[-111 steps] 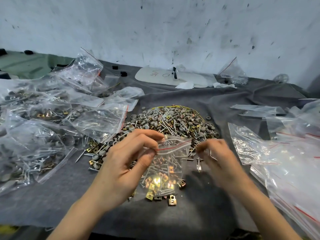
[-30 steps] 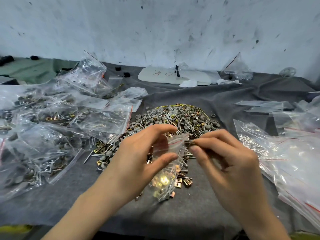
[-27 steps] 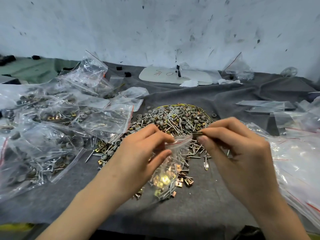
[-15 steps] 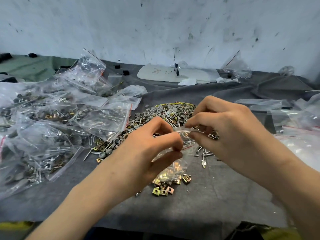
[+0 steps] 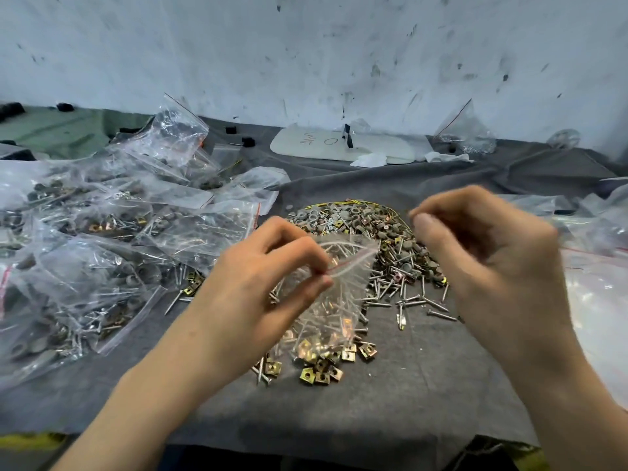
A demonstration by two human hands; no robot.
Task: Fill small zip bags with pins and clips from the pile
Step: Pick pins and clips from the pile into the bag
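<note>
Zip bag [image 5: 328,304]: held just above the surface [image 5: 424,385], touching the near edge of the pile [image 5: 360,222]; pins and brass clips are seen inside
Left hand [image 5: 272,283]: fingers [image 5: 306,253] pinched on the bag's rim
Right hand [image 5: 486,260]: drawn back from the bag's mouth since half a second ago; fingers curled and blurred, any load cannot be told
Meaning: a drop is judged made; another pick is expected

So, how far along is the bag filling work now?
Done: many filled bags lie on the left. In hand: the left hand pinches the mouth of a small zip bag partly filled with pins and gold clips; the right hand is raised beside it, blurred. To do: a big pile and apparently empty bags on the right.
</note>
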